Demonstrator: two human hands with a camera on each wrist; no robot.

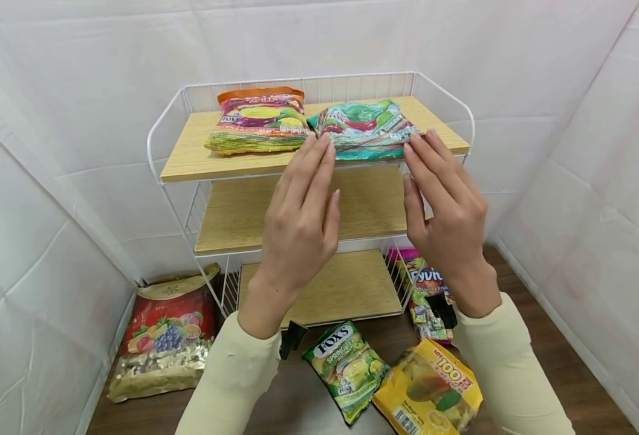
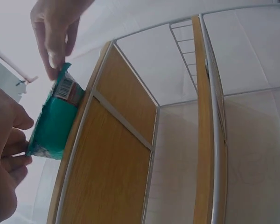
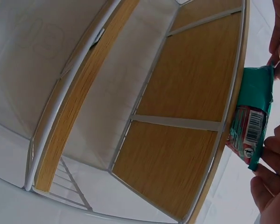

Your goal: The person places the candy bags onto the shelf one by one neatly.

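A teal Fox's candy bag (image 1: 367,124) lies on the top board of a wire shelf rack, by its front edge. My left hand (image 1: 300,223) reaches up to the bag's left end, fingers straight and fingertips right at its corner, thumb held apart. At the right end, my right hand (image 1: 450,217) has its straight fingertips against the other corner. From below, the left wrist view shows the teal bag (image 2: 58,119) between both hands. An orange and purple Fox's candy bag (image 1: 259,124) lies just left of it on the same board.
The white rack has lower boards, a middle one (image 1: 368,199) and a bottom one (image 1: 346,290). On the dark table lie a red and gold bag (image 1: 169,332), a green Fox's bag (image 1: 346,365), a yellow mango bag (image 1: 428,389) and a Fyvit bag (image 1: 425,302). White sheeting surrounds everything.
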